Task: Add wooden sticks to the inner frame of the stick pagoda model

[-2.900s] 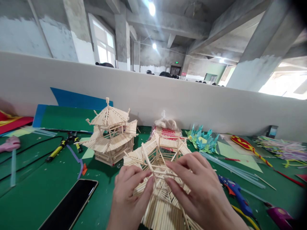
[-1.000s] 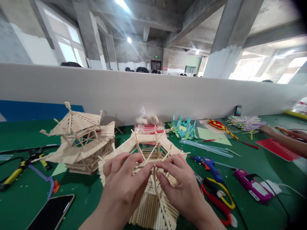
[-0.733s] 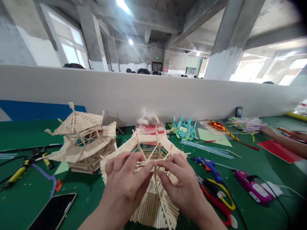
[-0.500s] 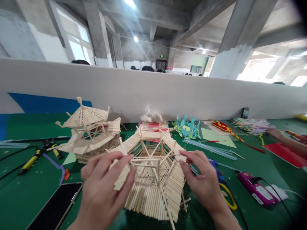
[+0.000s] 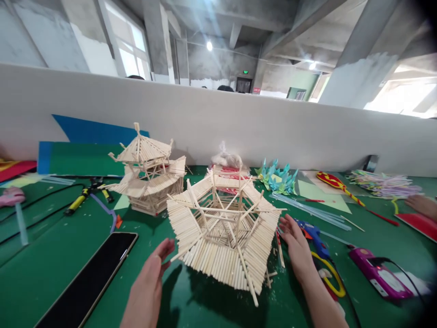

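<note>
A pale wooden-stick roof frame (image 5: pixel 218 269), many-sided with an opening in its middle, stands on the green table in front of me. Thin sticks cross over the opening, and one long stick (image 5: pixel 232 209) spans it from side to side. My left hand (image 5: pixel 152 278) is by the frame's lower left edge, fingers stretched out, thumb side up. On the other side my right hand (image 5: pixel 295 243) is open beside the right edge, fingertips close to it. Whether the fingertips touch the frame I cannot tell. Neither hand holds anything.
Behind on the left is a finished-looking stick pavilion (image 5: pixel 146 182). A phone (image 5: pixel 92 278) lies front left. A blue glue gun (image 5: pixel 316 241), clear glue sticks (image 5: pixel 310 212) and a purple device (image 5: pixel 378 273) are on the right. Another person's hand (image 5: pixel 423 205) is at far right.
Both hands have left the crossing stick on top and dropped to the frame's sides, opening. The stick stays lying across. The view has shifted left.
</note>
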Available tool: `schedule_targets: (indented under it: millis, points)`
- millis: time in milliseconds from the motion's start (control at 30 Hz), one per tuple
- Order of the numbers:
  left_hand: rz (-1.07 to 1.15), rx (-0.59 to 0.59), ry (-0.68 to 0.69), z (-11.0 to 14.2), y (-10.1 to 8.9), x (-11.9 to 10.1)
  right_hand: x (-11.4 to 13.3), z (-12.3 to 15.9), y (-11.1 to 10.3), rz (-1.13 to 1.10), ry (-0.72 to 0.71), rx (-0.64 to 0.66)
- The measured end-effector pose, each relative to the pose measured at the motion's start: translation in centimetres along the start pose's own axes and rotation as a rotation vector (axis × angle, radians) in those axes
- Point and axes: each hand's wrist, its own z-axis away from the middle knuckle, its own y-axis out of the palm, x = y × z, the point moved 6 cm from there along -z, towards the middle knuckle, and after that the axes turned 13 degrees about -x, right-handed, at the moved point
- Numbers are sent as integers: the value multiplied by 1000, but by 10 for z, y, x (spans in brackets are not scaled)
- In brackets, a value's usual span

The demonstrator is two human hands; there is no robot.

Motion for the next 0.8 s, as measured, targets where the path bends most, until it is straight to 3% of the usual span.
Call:
schedule_targets:
  millis: [167,467,667,800]
  points:
    - [228,67,-230,16,27,13,-24,4,23,-46,65,126]
    - [473,117,-440,35,47,38,-15,24,43,-66,-7,344]
    - [536,133,-453,37,54,48,-28,30,43,-96,-17,344]
    - [562,71,-403,31,60,56,-32,26,41,-118,-15,312]
